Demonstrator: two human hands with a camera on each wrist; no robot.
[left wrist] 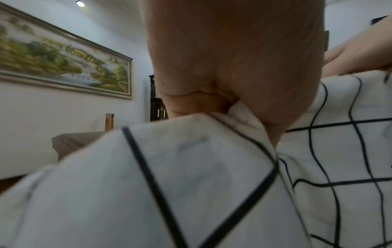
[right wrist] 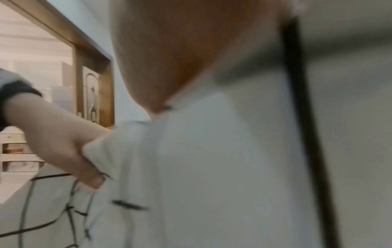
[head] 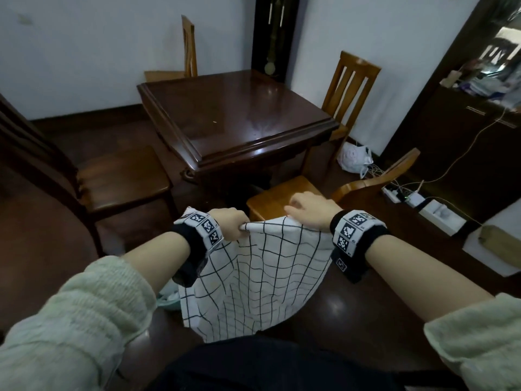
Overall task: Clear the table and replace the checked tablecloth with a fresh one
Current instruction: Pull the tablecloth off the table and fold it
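A white tablecloth with a black check (head: 259, 280) hangs in front of me, folded, held up by its top edge. My left hand (head: 234, 225) grips the left end of that edge, the cloth bunched in its fist (left wrist: 233, 107). The right end sits under my right hand (head: 307, 211), whose fingers curl over the fold; in the right wrist view the cloth (right wrist: 212, 167) fills most of the picture. The dark wooden table (head: 236, 114) stands bare beyond the hands.
Wooden chairs surround the table: a dark one (head: 112, 176) at left, a light one (head: 284, 198) just beyond my hands, two more at the back and right. A plastic bag (head: 353, 158), a power strip and cables (head: 400, 194) lie on the floor at right.
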